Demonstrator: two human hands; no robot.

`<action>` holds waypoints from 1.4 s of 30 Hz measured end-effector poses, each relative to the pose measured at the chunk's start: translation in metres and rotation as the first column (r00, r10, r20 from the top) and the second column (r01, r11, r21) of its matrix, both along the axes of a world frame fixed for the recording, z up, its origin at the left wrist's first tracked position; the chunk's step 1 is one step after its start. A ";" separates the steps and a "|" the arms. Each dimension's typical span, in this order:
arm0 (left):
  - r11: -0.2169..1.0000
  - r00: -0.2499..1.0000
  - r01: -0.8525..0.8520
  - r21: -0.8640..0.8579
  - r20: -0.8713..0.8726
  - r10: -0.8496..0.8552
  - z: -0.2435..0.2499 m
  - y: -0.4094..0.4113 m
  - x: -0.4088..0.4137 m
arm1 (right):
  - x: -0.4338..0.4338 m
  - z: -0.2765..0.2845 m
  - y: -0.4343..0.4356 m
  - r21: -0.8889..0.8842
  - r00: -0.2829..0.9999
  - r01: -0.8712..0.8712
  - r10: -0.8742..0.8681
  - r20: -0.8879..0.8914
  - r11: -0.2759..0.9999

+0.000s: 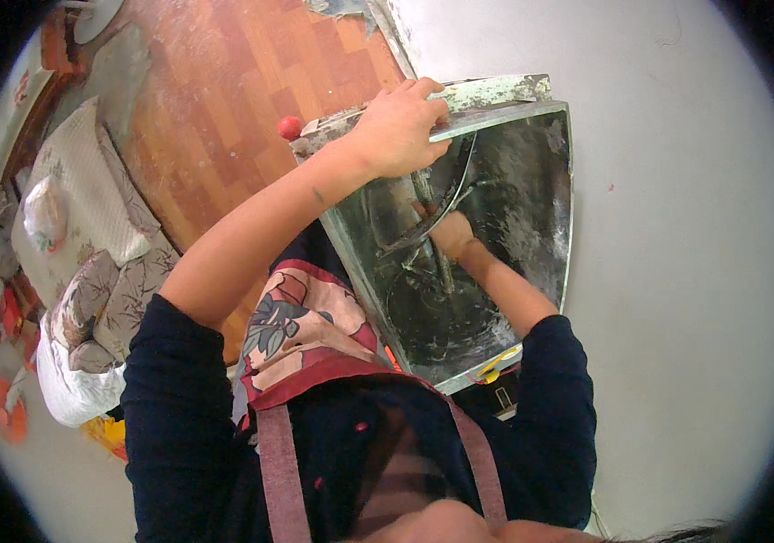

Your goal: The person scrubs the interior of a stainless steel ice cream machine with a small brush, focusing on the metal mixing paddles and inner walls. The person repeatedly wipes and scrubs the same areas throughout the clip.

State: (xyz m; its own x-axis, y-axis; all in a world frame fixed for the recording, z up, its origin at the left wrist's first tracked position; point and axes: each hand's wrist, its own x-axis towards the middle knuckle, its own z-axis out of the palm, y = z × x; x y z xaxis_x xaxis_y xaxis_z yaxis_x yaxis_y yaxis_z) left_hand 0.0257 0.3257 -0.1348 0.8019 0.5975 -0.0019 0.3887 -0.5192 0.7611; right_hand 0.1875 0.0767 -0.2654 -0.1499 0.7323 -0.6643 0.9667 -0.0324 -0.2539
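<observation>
In front of me is a box-like metal basin (522, 224) with a dark, stained, shiny inside and a pale rim. My left hand (404, 125) grips its far rim, fingers over the edge and thumb on the inner side. Down inside the basin is my right hand (452, 234), at a dark curved strip (421, 234) with a bright edge. That strip partly covers the right fingers, so their hold is unclear. A straight, dirty bar-like piece (442, 268) runs below the hand. Behind the rim lies a flaking, pale green ledge (495, 94).
A red ball-shaped knob (289, 127) sits by the basin's far left corner. A yellow-handled item (495, 366) is at its near edge. To the right stands a pale wall (678, 237). Wood-pattern flooring (251, 88) and patterned cushions (115, 305) lie left.
</observation>
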 end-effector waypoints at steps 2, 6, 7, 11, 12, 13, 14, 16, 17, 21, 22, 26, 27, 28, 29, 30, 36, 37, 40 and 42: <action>1.000 1.000 0.019 -0.010 -0.017 -0.019 0.003 0.000 0.006 | 0.008 -0.015 -0.023 0.086 0.999 -0.002 -0.002 0.054 0.996; 1.000 0.998 0.013 -0.001 -0.056 -0.013 -0.001 0.003 -0.001 | 0.007 0.001 0.053 0.086 0.985 -0.151 0.143 0.100 0.985; 1.000 0.999 0.015 -0.007 -0.050 -0.016 0.000 0.002 -0.001 | 0.016 0.004 0.050 0.120 0.995 -0.099 0.095 0.042 0.988; 1.000 0.999 0.031 -0.001 -0.027 -0.031 0.003 0.003 0.003 | 0.037 -0.022 -0.034 0.397 0.970 -0.206 0.241 -0.040 0.894; 0.999 0.999 0.031 0.009 -0.038 -0.031 0.003 0.003 0.002 | 0.031 -0.019 -0.021 0.324 0.982 -0.184 0.190 0.014 0.928; 0.999 0.999 0.028 0.015 -0.027 -0.028 0.002 0.002 -0.001 | 0.020 -0.013 -0.001 0.248 0.988 -0.149 0.137 0.066 0.957; 0.999 1.000 0.028 0.016 -0.009 -0.028 0.001 0.001 -0.003 | 0.018 -0.007 0.025 0.281 0.996 -0.094 0.093 0.019 0.955; 0.999 0.999 0.034 0.019 -0.007 -0.034 0.004 0.003 -0.002 | 0.028 -0.003 0.081 0.363 0.997 0.021 0.005 -0.072 0.932; 0.999 0.999 0.039 0.004 -0.020 -0.039 0.007 0.000 -0.002 | 0.033 -0.004 0.074 0.341 0.993 -0.002 0.044 -0.114 0.940; 0.997 0.998 0.041 0.063 0.039 -0.043 0.007 0.006 0.001 | 0.037 -0.022 0.049 0.387 0.982 -0.123 0.168 -0.084 0.914; 0.998 0.999 0.033 0.061 0.036 -0.036 0.007 0.005 0.000 | 0.026 -0.017 0.055 0.396 0.989 -0.073 0.116 -0.087 0.916; 0.998 0.997 0.038 0.047 0.062 -0.041 0.014 0.009 0.001 | 0.004 -0.024 0.097 0.323 0.992 -0.117 0.093 0.089 0.939; 0.998 0.997 0.049 0.030 0.062 -0.051 0.015 0.008 -0.002 | -0.004 -0.025 0.101 0.253 0.989 -0.115 0.088 0.116 0.961; 0.999 0.998 0.050 0.012 0.031 -0.050 0.016 0.008 -0.004 | -0.008 -0.017 0.091 0.469 0.991 -0.131 0.104 0.082 0.874; 0.999 0.999 0.049 -0.006 -0.001 -0.049 0.017 0.009 -0.006 | -0.014 -0.009 0.082 0.662 0.991 -0.132 0.122 0.062 0.737; 0.998 0.999 0.051 -0.028 -0.018 -0.051 0.018 0.009 -0.004 | -0.018 -0.010 0.071 0.588 0.991 -0.134 0.112 0.075 0.798; 0.997 0.997 0.076 -0.016 0.032 -0.075 0.024 0.008 0.000 | 0.007 -0.036 0.099 0.370 0.980 -0.198 0.185 0.071 0.907; 0.998 0.997 0.067 -0.002 0.031 -0.067 0.022 0.008 -0.001 | 0.010 -0.031 0.089 0.412 0.979 -0.201 0.199 0.049 0.888; 0.998 0.998 0.058 0.024 0.030 -0.059 0.020 0.008 -0.002 | 0.013 -0.003 0.052 0.379 0.989 -0.139 0.145 0.010 0.915; 0.998 0.998 0.063 0.018 0.013 -0.063 0.023 0.008 -0.002 | 0.016 0.015 0.038 0.135 1.000 0.013 -0.017 0.026 0.991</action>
State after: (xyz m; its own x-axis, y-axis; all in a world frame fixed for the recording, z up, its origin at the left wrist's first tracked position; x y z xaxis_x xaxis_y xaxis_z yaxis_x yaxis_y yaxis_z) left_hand 0.0242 0.3340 -0.1120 0.8379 0.5455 0.0189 0.3445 -0.5554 0.7568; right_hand 0.2033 0.1151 -0.2502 -0.1215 0.8175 -0.5630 0.9730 -0.0142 -0.2305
